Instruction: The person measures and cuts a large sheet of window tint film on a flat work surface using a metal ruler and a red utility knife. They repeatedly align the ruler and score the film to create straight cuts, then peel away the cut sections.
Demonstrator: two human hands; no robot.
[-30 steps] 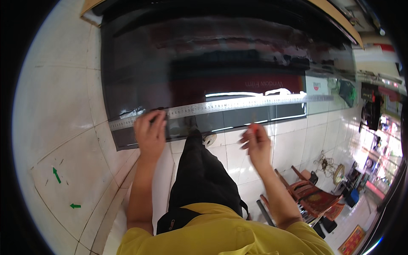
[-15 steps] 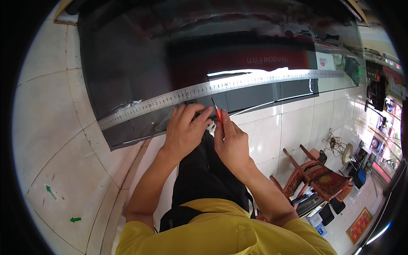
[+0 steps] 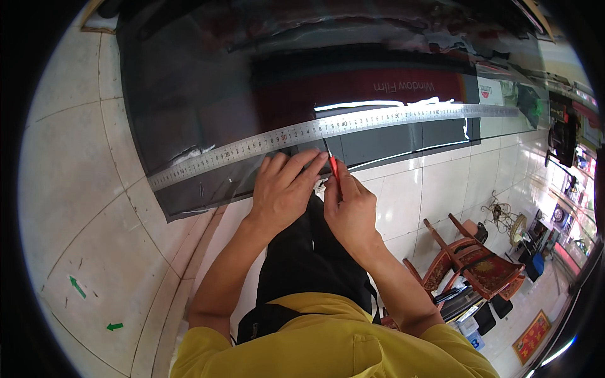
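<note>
My right hand [image 3: 353,211] is closed around a slim red utility knife [image 3: 334,167], its dark blade pointing up at the near edge of a long metal ruler [image 3: 252,148]. Beside it, my left hand [image 3: 280,189] lies palm down at the near edge of the dark window film [image 3: 189,120]. Its fingers are stretched out and slightly apart, with the index fingertip close to the knife. The ruler runs slantwise across the glossy film, low at the left and higher at the right. Whether the blade touches the film cannot be made out.
Under the film shows a dark red printed panel [image 3: 302,88]. Pale floor tiles [image 3: 75,189] with green arrow stickers [image 3: 77,286] lie to the left. To the right stand a carved wooden chair [image 3: 485,271] and a wire stand [image 3: 501,211]; a red mat [image 3: 531,337] lies farther right.
Both hands have shifted slightly forward, bringing the knife's blade closer to the ruler's edge. The whole scene sits a little farther right in the picture.
</note>
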